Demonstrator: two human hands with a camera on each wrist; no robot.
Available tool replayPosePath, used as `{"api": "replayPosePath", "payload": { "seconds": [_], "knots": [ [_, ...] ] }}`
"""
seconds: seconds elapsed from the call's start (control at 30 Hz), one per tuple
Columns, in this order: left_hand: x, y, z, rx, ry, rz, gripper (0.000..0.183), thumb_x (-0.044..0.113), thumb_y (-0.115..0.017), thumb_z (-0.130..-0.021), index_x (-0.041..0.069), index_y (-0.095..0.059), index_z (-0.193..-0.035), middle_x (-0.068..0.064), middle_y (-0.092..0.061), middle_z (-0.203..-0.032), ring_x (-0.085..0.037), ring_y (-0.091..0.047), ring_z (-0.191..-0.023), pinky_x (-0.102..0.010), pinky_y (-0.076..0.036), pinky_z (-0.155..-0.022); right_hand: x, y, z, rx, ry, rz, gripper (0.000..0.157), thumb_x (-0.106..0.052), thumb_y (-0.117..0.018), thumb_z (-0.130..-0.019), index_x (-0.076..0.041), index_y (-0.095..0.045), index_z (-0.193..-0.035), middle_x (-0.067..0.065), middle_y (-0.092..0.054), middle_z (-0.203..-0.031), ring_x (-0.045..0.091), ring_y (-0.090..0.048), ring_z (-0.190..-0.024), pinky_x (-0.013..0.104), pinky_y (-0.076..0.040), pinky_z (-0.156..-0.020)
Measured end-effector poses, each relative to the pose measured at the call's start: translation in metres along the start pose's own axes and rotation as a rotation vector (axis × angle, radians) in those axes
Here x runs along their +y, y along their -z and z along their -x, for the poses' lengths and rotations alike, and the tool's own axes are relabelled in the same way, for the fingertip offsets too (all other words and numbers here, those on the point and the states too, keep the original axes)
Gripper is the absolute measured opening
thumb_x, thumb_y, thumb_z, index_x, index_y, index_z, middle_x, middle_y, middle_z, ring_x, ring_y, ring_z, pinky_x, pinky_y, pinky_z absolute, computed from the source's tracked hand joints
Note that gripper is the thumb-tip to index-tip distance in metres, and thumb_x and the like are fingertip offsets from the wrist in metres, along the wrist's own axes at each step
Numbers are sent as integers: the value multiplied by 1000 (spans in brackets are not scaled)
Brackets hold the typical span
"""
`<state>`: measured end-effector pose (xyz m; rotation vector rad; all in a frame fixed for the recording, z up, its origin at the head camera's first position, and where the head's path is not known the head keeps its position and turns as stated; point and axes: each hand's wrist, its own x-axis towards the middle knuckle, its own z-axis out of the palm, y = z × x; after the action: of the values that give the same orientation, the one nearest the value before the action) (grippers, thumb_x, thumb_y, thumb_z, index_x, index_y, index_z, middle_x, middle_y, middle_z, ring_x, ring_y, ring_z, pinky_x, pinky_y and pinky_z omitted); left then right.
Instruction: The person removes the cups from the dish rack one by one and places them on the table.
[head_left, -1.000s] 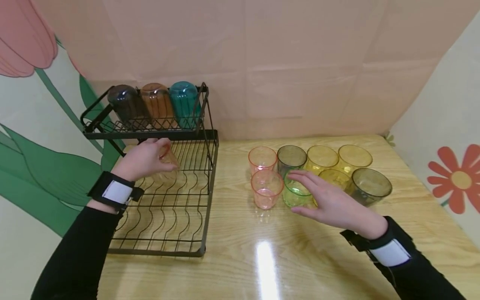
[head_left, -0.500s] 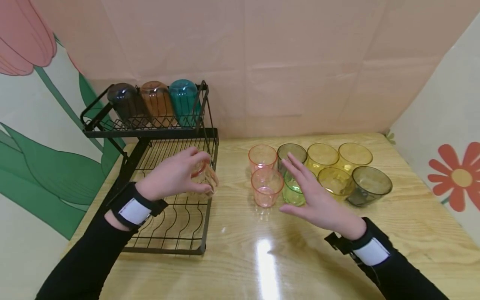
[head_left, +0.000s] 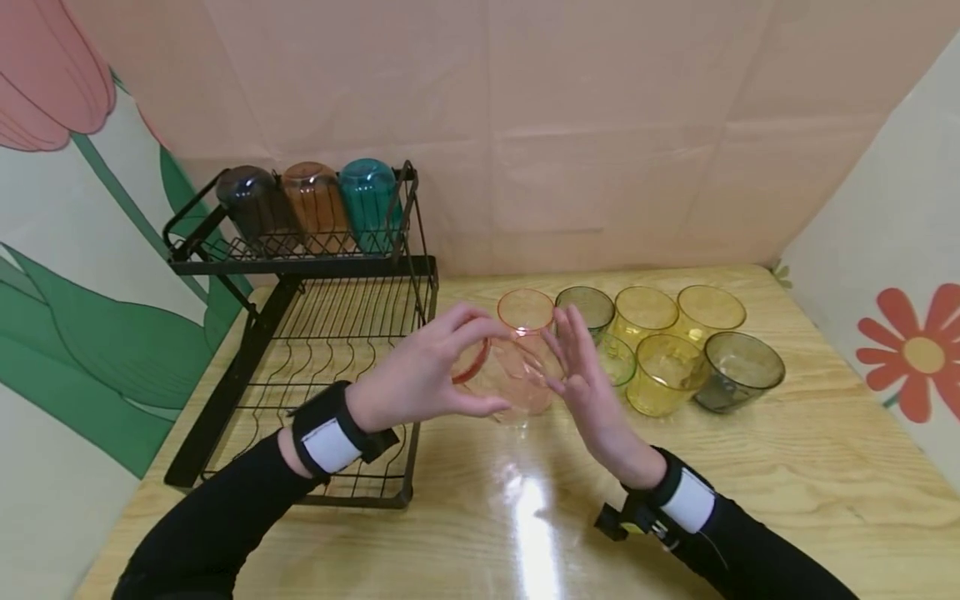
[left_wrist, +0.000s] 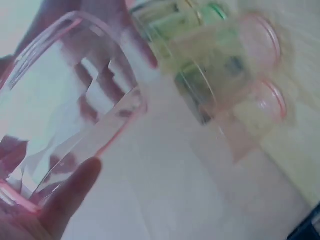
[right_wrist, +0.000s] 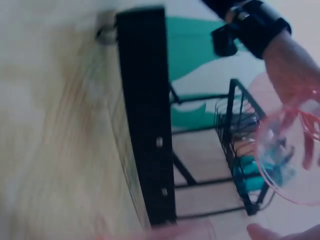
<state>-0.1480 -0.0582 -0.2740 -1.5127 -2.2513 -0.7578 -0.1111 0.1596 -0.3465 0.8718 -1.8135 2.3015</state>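
Black sleeves (head_left: pixel 217 508) come in from the near side, a strapped band (head_left: pixel 330 442) at each wrist. Left hand (head_left: pixel 420 367) is above the wood table (head_left: pixel 457 542), thumb and fingers spread wide round a clear, pink-rimmed glass (left_wrist: pixel 50 115) and gripping it; glass tipped on its side, mouth toward the left, clear of the table. Right hand (head_left: pixel 588 392) just to its right, fingers extended, gripping nothing; contact with the glass cannot be told. Left: black wire rack (head_left: pixel 407 467), its lower tier reaching nearest. Right, nearer row, upright: pink glass (head_left: pixel 531 400) partly hidden, green glass (head_left: pixel 619 360), yellow glass (head_left: pixel 663 379), grey glass (head_left: pixel 741 375). Behind: four more upright, pink, dark, yellow, yellow. Far left, upper shelf: dark tumbler (head_left: pixel 253 200), brown tumbler (head_left: pixel 315 204), teal tumbler (head_left: pixel 367 204), all upside down. Pink cloth (head_left: pixel 600 125) at back.
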Motion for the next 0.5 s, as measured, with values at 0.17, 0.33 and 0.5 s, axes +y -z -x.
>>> {"api": "replayPosePath", "payload": {
  "seconds": [0.17, 0.33, 0.5],
  "knots": [
    [7, -11, -4, 95, -32, 98, 68, 35, -79, -65, 6, -48, -119, -7, -44, -114, -14, -46, -99, -18, -42, -82, 2, -7, 2, -59, -104, -313, 69, -50, -39, -91, -26, -2, -145, 10, -2, -148, 30, -11, -132, 60, -19, -96],
    [11, -20, -5, 139, -71, 169, 70, 32, -80, -64, 5, -47, -119, -9, -42, -118, -17, -44, -107, -22, -39, -90, 1, -14, 4, -90, -169, -506, 57, -40, -32, -97, -18, -10, -144, 9, -29, -141, 32, -30, -125, 49, -33, -94],
    [11, -25, -5, 163, -95, 186, 71, 29, -81, -63, 4, -45, -118, -12, -40, -118, -19, -43, -109, -25, -37, -92, 0, -18, 2, -52, -169, -465, 45, -35, -33, -97, -12, -29, -135, 10, -39, -133, 32, -40, -118, 47, -35, -92]
  ]
}}
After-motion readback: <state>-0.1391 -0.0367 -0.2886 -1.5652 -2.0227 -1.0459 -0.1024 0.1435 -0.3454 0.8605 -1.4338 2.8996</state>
